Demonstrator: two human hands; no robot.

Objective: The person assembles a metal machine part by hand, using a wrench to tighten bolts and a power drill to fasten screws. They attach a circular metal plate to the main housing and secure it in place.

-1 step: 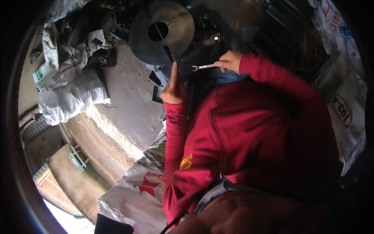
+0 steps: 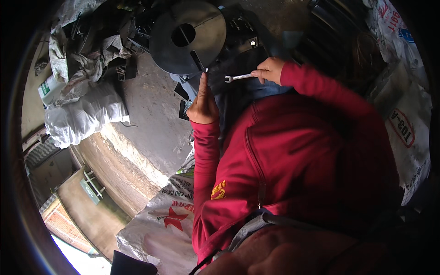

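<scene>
A large dark disc (image 2: 207,34) with a round hole and narrow slots sits in front of me. My left hand (image 2: 203,107) is at its near edge, index finger stretched forward and the other fingers folded. Touching or just beside that fingertip is a small bright piece (image 2: 206,70), too small to name; the thumb is hidden. To the right, my right hand (image 2: 270,71) is closed on the shank of an open-end wrench (image 2: 238,78). The wrench's jaw points left toward the disc's near edge, apart from it, above my dark-clad leg.
A small dark tray (image 2: 184,110) of tiny parts lies left of my left wrist. White sacks (image 2: 87,117) and a pale jug (image 2: 49,89) stand farther left. Dark machine parts (image 2: 240,30) lie right of the disc. More printed sacks (image 2: 398,114) are at the right.
The disc has shifted slightly left, and my left hand with it. The small piece at the fingertip shows brighter. My right hand and the wrench have hardly moved.
</scene>
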